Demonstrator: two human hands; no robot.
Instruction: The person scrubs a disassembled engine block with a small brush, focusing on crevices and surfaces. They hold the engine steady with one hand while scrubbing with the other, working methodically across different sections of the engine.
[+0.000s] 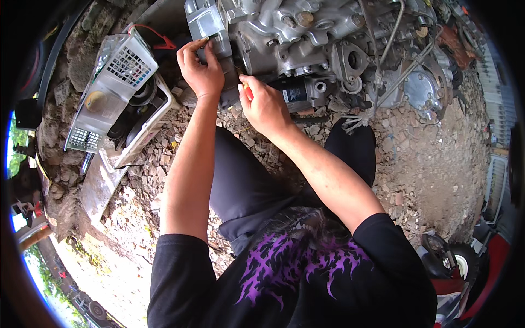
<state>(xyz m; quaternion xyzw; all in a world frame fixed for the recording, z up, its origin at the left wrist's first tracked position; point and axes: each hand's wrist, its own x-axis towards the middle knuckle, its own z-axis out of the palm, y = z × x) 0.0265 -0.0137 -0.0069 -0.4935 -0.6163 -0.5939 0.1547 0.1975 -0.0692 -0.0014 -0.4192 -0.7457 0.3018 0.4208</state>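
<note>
A large metal engine (262, 49) lies before me, with a silver metal housing (205, 24) at its left end. My left hand (201, 71) is at the lower part of that housing, thumb and forefinger nearly together. Whether a small piece sits between those fingertips, I cannot tell. In my right hand (264, 102) is a screwdriver with a red and yellow handle (247, 91). Its thin shaft points up toward the gap between housing and engine, and the tip is hard to make out. A black oil filter (293, 92) with a label is just beyond my right hand.
White plastic baskets (135, 61) with dark parts stand on the left, a red clip (165, 43) on a wire beside them. Metal pipes tied with cord (361, 121) cross the engine's right side. Stony rubble (426, 164) covers the ground. A wheel (461, 262) shows at lower right.
</note>
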